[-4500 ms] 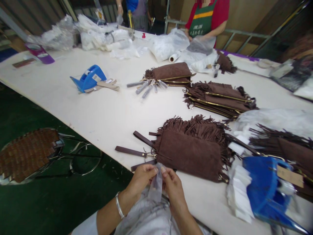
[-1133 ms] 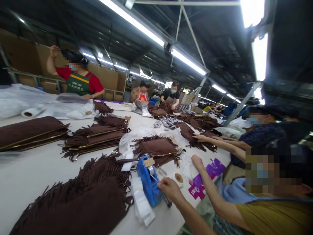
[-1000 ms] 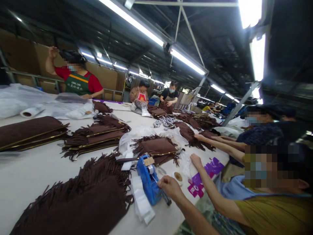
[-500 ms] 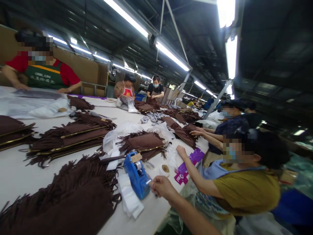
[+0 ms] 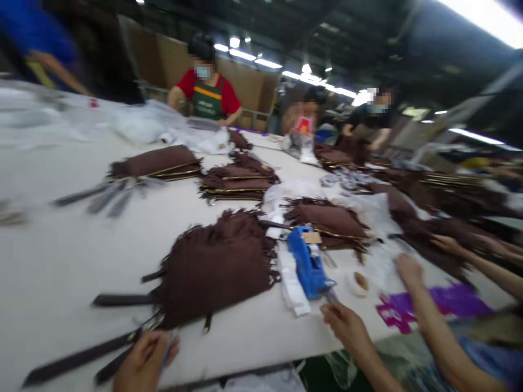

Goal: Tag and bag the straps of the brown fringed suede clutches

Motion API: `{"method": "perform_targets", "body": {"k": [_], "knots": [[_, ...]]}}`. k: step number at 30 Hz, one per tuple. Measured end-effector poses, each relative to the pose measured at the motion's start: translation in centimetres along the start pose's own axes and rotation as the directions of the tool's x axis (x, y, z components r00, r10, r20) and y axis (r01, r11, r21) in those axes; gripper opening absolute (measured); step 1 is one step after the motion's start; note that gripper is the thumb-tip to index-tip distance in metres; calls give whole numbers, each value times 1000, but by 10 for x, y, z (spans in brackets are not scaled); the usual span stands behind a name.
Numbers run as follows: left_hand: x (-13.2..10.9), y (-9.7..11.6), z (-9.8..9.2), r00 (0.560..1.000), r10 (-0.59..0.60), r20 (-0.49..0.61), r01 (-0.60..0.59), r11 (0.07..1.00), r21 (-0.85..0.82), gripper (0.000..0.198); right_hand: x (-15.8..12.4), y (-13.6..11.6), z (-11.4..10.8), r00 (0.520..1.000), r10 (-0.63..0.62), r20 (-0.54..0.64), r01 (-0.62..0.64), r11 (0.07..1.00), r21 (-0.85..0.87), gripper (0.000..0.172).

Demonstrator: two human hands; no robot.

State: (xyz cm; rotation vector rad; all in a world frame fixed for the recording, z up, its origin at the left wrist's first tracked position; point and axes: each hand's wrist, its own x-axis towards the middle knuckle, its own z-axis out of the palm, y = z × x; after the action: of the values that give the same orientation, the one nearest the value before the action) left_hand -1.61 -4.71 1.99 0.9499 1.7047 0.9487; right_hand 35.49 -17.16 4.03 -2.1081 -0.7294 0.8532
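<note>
A blue tape dispenser [image 5: 304, 267] sits near the front edge of the white table. My right hand [image 5: 347, 326] is just in front of its cutting end, fingers pinched on a short strip of tape [image 5: 332, 295] that reaches to the dispenser. At the lower left, my left hand [image 5: 145, 359] is closed with thumb and fingers together around a thin bluish-grey piece, too blurred to name. Beside that hand lies a stack of dark brown fringed bags [image 5: 216, 272], with dark straps [image 5: 81, 356] sticking out leftward.
White strips [image 5: 292, 286] lie left of the dispenser, a tape roll [image 5: 359, 284] to its right. More fringed bags [image 5: 237, 182] and clear plastic [image 5: 286, 190] lie farther back. A co-worker's hand [image 5: 408, 272] rests near a purple sheet [image 5: 433, 305]. Other people stand around the table.
The view has swung left, so the dispenser and bags appear farther right. My left hand has come into view at the lower left. My right hand stays at the dispenser's cutting end.
</note>
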Motion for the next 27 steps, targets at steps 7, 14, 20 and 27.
{"method": "perform_targets", "body": {"k": [7,14,20,27], "knots": [[15,-26,-21,989,-22,149,58,970,-238,31,-28,-78,133,787,-322,527,299,945,131,27],[11,-26,-22,977,85,195,-36,969,-246,22,-56,-115,249,535,-483,693,410,866,287,20],[10,-26,-22,976,36,216,39,941,-336,15,-62,-117,267,546,-533,646,516,821,242,26],[9,-27,-25,975,-51,215,128,924,-361,14,-64,-122,271,553,-537,637,657,751,64,29]]}}
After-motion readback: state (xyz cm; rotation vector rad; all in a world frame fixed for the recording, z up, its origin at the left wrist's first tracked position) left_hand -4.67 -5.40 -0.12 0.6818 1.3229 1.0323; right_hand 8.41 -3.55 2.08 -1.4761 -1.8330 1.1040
